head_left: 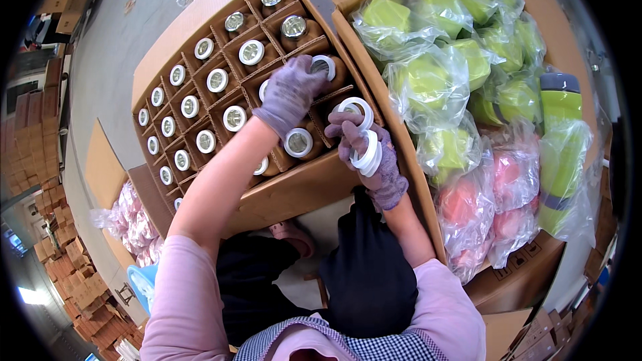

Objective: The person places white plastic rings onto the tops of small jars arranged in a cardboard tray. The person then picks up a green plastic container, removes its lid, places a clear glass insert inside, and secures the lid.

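Note:
My left hand [292,95], in a purple-grey glove, reaches over a divided carton [294,175]. Its fingers are closed at a whitish ring [324,67] on the mouth of a bottle in a right-hand cell. My right hand [378,168], gloved alike, is closed around a few loose white plastic rings [366,154] at the carton's near right corner. Bottles stand upright in the cells, many with white rings around their shiny mouths. A bottle [294,28] at the far right shows a bare metal rim. My left hand partly hides one bottle and the cells beneath it.
To the right, an open carton [413,180] holds bagged green pieces [428,83] and pink pieces [460,202]. A green bottle [560,140] with a grey cap lies along its right side. Pink bagged items [137,224] sit at the left, above a blue container [142,282].

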`<state>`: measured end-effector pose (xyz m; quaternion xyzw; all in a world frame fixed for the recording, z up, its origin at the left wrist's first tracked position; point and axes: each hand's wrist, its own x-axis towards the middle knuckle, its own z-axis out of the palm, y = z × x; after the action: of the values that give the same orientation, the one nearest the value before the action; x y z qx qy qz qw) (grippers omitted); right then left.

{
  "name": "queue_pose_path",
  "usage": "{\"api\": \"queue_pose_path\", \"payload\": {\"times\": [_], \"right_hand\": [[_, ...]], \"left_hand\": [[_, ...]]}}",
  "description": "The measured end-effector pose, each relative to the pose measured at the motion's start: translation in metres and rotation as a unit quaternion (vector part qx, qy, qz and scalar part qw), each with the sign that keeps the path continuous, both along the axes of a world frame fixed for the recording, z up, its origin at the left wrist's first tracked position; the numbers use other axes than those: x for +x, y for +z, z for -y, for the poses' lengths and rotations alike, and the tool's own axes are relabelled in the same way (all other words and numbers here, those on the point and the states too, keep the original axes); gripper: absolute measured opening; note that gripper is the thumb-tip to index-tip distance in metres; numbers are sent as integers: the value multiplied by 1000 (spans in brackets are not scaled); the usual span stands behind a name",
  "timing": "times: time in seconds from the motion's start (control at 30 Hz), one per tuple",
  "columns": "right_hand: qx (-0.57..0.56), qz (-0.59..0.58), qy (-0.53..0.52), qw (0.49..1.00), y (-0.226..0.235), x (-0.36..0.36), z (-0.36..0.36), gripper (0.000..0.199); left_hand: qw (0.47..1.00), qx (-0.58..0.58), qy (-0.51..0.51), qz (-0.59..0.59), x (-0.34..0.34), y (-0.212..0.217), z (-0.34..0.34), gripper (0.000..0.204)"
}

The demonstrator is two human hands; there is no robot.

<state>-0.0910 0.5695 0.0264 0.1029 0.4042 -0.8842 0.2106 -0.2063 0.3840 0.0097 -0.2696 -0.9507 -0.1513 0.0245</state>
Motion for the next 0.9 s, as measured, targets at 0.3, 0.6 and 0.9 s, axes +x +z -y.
{"api": "queue_pose_path", "payload": {"times": [0.3,0.6,0.9], "right_hand": [[-31,26,9,999,-5,-3,3,36],[-10,-24,9,1000,9,-25,3,41],[21,-1,109,994,3,-35,12,39]], "left_hand": [[998,55,-41,8,-16,-3,0,43],[997,16,-76,26,-20,4,-3,36],[836,286,46,467,-1,56,7,28]]}}
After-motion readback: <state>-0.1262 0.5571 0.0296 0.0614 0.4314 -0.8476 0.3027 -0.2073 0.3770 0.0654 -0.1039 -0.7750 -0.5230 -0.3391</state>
